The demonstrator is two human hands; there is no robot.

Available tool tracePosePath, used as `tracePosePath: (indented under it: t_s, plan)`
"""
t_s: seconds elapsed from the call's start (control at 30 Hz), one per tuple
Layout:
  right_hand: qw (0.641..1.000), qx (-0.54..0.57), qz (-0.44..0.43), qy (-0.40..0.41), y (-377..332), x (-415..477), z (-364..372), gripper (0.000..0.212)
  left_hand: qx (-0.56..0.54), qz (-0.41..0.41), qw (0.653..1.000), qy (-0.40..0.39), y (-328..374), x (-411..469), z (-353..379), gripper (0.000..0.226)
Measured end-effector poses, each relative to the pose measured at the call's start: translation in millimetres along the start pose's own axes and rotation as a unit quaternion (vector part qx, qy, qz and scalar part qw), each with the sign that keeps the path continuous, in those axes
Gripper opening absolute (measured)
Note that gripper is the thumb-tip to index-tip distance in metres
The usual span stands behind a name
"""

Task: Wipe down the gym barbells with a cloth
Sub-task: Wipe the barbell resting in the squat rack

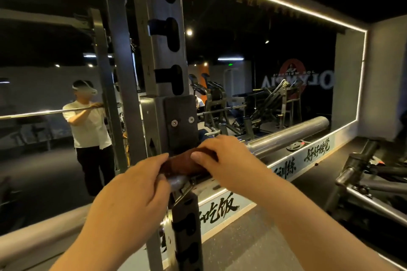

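Both hands meet at a brown cloth [184,160] bunched over the barbell [290,134], right where the bar crosses the dark rack upright [163,50]. The left hand [132,191] comes in from below and to the left, and its fingers [157,160] and thumb pinch the cloth's near end. The right hand [224,158] lies over the cloth from the other side, fingers curled down onto it and thumb pressed against the fabric, so both hands are grasping the cloth and neither is free.

The cloth sits just below the black bracket [179,121] bolted to the upright with two round screws. To the right of the hands the barbell's thick steel sleeve runs bare, up and away toward the wall.

Behind the rack hangs a large mirror [275,28] edged with a lit strip [362,72]. It reflects dim gym machines [253,108], a reversed logo, and a person in a white T-shirt [88,121] and dark trousers with a headset on, hands raised to a bar. Printed lettering runs along the panel [220,209] below the mirror.
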State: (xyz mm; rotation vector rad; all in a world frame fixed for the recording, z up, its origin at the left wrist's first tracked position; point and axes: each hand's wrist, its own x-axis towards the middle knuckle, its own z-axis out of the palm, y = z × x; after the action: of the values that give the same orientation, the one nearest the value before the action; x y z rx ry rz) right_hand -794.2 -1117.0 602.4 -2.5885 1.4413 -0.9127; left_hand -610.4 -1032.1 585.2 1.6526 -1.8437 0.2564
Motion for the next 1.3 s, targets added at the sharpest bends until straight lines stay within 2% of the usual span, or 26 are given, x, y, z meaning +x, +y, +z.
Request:
tracePosePath:
  t_s: [0.07, 0.1, 0.17, 0.23, 0.37, 0.43, 0.53, 0.6, 0.67, 0.7, 0.77, 0.8, 0.9, 1.03, 1.1, 1.17, 1.23, 1.3]
  plan:
    - [0.994, -0.101, 0.021, 0.028, 7.8, -1.1, -6.4, 0.038, 0.025, 0.002, 1.000, 0.005, -1.7, 2.0, 1.1, 0.050]
    - [0.994, -0.100, 0.026, 0.032, 10.5, -2.7, -7.1, 0.038, 0.023, 0.005, 0.999, 0.022, -1.7, 0.5, 2.2, 0.051]
    - [1.000, 0.001, 0.021, 0.010, 12.8, -5.2, -6.3, 0.033, 0.023, 0.013, 0.999, 0.043, -0.4, -2.8, 2.6, 0.050]
    - [0.997, 0.071, 0.025, -0.026, 14.2, -7.7, -6.5, 0.026, 0.048, 0.010, 0.999, 0.023, -0.6, -2.1, 5.7, 0.045]
    - [0.997, -0.058, 0.040, 0.020, 26.3, -7.0, -9.0, 0.029, 0.078, 0.016, 0.997, 0.012, 0.8, -2.0, 10.2, 0.042]
    - [0.998, -0.039, 0.043, 0.029, 22.5, -1.8, -6.9, 0.028, 0.075, 0.018, 0.997, 0.031, 1.8, -2.2, 12.8, 0.042]
    - [1.000, 0.023, 0.003, -0.017, 8.7, 6.4, -3.6, 0.028, 0.090, 0.029, 0.994, 0.060, 1.0, -2.8, 18.0, 0.048]
    - [0.999, -0.022, -0.020, -0.022, 9.0, 7.2, -7.0, 0.029, 0.097, 0.034, 0.993, 0.062, -0.7, -3.0, 19.3, 0.053]
    - [0.994, -0.105, -0.013, 0.028, 25.4, 2.9, -8.5, 0.034, 0.099, 0.038, 0.993, 0.058, -5.1, -3.8, 23.0, 0.050]
    - [0.988, -0.129, 0.001, 0.085, 38.4, 0.1, -7.6, 0.036, 0.095, 0.048, 0.992, 0.069, -7.0, -3.5, 25.1, 0.047]
    - [0.972, -0.110, 0.033, 0.206, 62.0, -5.0, -4.4, 0.039, 0.084, 0.065, 0.989, 0.098, -6.7, -2.9, 27.4, 0.045]
    - [0.969, -0.074, 0.047, 0.231, 70.4, -6.0, -2.3, 0.037, 0.073, 0.075, 0.989, 0.108, -5.5, -2.3, 30.3, 0.045]
    - [0.977, 0.032, 0.064, 0.199, 78.0, -7.7, 9.4, 0.020, 0.007, 0.119, 0.989, 0.088, 5.6, -0.3, 39.5, 0.051]
    - [0.981, 0.006, 0.007, 0.193, 78.5, -10.8, 13.4, 0.022, -0.037, 0.140, 0.989, 0.005, 26.4, 4.4, 54.7, 0.069]
    - [0.980, -0.005, 0.064, 0.186, 85.3, 5.8, 5.2, 0.025, -0.044, 0.143, 0.989, 0.011, 35.7, 9.7, 58.2, 0.069]
    - [0.979, 0.031, 0.118, 0.165, 89.5, 24.6, -2.4, 0.025, -0.044, 0.135, 0.989, 0.035, 40.8, 15.7, 59.8, 0.066]
    - [0.981, 0.088, 0.096, 0.143, 90.6, 28.9, 1.0, 0.027, -0.028, 0.145, 0.987, 0.062, 44.0, 19.8, 60.7, 0.056]
    - [0.984, 0.091, 0.036, 0.150, 91.0, 16.5, 12.4, 0.031, -0.014, 0.138, 0.989, 0.053, 51.3, 21.7, 53.9, 0.059]
